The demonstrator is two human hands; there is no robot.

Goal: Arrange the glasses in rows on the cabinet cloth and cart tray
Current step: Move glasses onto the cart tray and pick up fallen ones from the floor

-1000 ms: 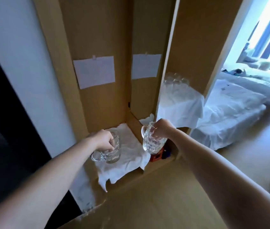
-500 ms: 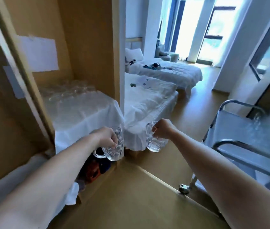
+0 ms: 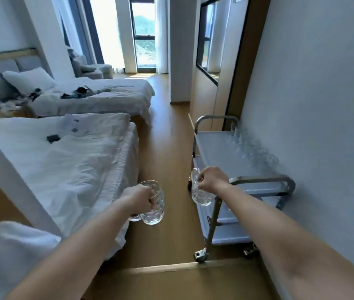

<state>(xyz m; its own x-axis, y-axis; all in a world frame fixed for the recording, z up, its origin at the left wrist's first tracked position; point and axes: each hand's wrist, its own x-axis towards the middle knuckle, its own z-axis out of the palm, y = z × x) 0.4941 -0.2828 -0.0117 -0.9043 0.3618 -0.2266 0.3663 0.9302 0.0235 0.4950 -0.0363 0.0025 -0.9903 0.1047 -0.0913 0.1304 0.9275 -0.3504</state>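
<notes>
Left grip (image 3: 138,199) clamped on a glass mug (image 3: 153,210), held over the floor (image 3: 171,148) beside the bed (image 3: 74,161); right grip (image 3: 211,179) clamped on a second mug (image 3: 200,197) just beside the near corner of the cart tray (image 3: 215,146) (blurred glasses (image 3: 249,150) rowed along its wall side).

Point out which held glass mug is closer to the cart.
The mug in the right hand, right at the near end of the cart; the other mug, in the left hand, hangs over the floor beside the bed.

cart tray (image 3: 213,148) right of centre | glasses (image 3: 250,148) rowed along its wall-side edge | bed (image 3: 74,169) left | dark item (image 3: 53,138) on it
</notes>
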